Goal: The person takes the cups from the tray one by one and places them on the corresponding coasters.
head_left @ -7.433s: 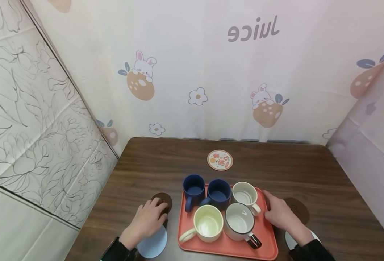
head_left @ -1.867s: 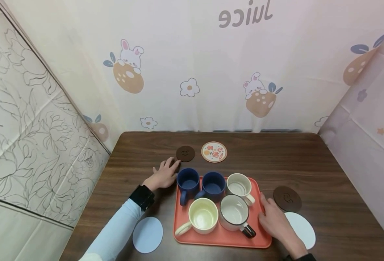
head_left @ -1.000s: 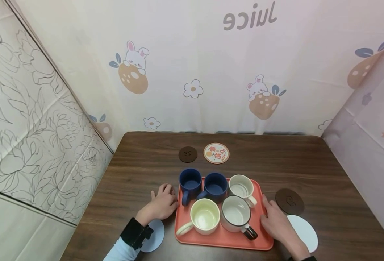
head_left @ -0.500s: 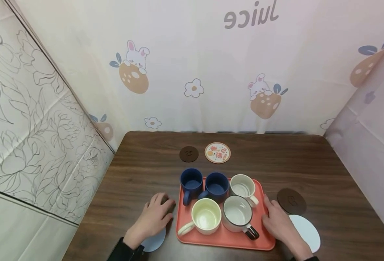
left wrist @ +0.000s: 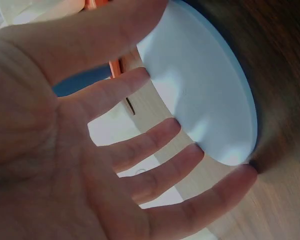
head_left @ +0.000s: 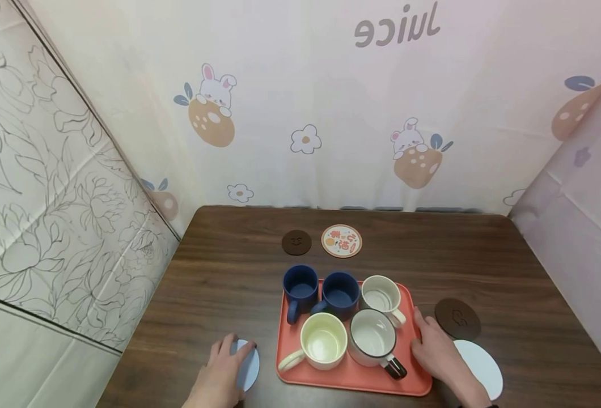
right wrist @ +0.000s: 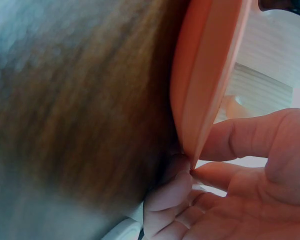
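My left hand (head_left: 221, 371) is over a round pale blue coaster (head_left: 249, 368) left of the tray, its fingers loosely spread. In the left wrist view the fingertips lie right at the rim of the coaster (left wrist: 205, 85), with the thumb over its far end. My right hand (head_left: 435, 348) grips the right edge of a coral tray (head_left: 367, 382); in the right wrist view thumb and fingers close about the rim of the tray (right wrist: 205, 85). On the tray stand two navy mugs (head_left: 300, 283), a cream mug (head_left: 380, 294), a pale yellow mug (head_left: 323, 340) and a white black-rimmed mug (head_left: 373, 337).
At the back of the wooden table (head_left: 219, 272) lie a dark brown coaster (head_left: 296, 242) and a patterned coaster (head_left: 341, 241). Right of the tray are another brown coaster (head_left: 457, 318) and a white coaster (head_left: 480, 368). A printed curtain (head_left: 300, 102) hangs behind.
The brown coaster first under my left hand now lies at the back beside the patterned one. My left hand has come back toward me to the pale blue coaster. The right hand stays at the tray.
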Available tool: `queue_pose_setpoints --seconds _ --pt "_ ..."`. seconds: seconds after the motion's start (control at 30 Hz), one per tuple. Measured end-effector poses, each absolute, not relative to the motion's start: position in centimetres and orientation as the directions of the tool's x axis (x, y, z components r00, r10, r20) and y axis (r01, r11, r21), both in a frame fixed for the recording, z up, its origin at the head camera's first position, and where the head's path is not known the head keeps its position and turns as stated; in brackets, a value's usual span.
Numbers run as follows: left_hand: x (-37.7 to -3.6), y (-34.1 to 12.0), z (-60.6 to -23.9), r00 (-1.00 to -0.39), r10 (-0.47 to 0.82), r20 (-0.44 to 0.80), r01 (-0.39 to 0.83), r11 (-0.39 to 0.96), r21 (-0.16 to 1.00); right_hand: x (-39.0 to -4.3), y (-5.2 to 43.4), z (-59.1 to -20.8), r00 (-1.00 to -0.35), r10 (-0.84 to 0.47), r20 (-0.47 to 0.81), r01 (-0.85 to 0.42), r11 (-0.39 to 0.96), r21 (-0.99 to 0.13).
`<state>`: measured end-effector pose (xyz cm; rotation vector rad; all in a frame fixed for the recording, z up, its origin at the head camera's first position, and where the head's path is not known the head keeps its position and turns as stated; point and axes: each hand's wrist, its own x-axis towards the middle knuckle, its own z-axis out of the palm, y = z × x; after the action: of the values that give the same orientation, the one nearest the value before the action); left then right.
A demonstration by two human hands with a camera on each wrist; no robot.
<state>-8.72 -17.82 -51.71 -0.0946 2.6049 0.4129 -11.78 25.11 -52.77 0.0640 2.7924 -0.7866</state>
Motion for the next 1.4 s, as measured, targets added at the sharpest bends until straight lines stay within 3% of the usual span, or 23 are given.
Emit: queue_pose_setpoints --seconds 0.23,0.4,0.5,0.63,0.8,0.93,1.2,1.4 --pt "-8.7 -17.5 -52.2 -0.874 0.012 -0.485 -0.137 0.953 0.271 -11.6 25.1 -52.9 -0.966 -0.009 -0.259 0.129 0.851 -0.510" --pt "-9.0 -17.3 -52.1 -0.914 0.041 -0.404 -0.092 0.948 0.304 -11.6 25.1 -52.8 -0.967 -0.001 -0.256 0.136 0.846 -0.516" --pt "-9.4 -17.1 -51.9 -0.926 0.050 -0.374 -0.056 0.962 0.267 -11.6 25.0 -52.8 -0.967 0.004 -0.256 0.141 0.844 -0.518" --pt "-8.9 -17.1 -51.5 -0.941 0.026 -0.337 -0.050 0.976 0.213 -11.6 25.0 -52.8 -0.966 0.008 -0.257 0.147 0.838 -0.526" --pt "-8.0 -17.3 -51.5 -0.973 -0.016 -0.229 -0.070 0.971 0.228 -11.6 25.2 -52.6 -0.970 0.003 -0.241 0.129 0.851 -0.510" --pt "-8.3 -17.5 -51.7 -0.970 -0.022 -0.241 -0.081 0.968 0.238 -11.7 25.4 -52.6 -0.974 -0.003 -0.226 0.113 0.859 -0.499" --pt "-9.1 -18.2 -52.3 -0.996 0.081 -0.030 0.070 0.962 0.263 -11.8 25.3 -52.8 -0.976 -0.012 -0.218 0.104 0.851 -0.514" --pt "-10.1 -18.1 -52.2 -0.995 0.054 -0.085 0.027 0.957 0.290 -11.8 25.1 -52.9 -0.979 -0.010 -0.204 0.096 0.858 -0.505"
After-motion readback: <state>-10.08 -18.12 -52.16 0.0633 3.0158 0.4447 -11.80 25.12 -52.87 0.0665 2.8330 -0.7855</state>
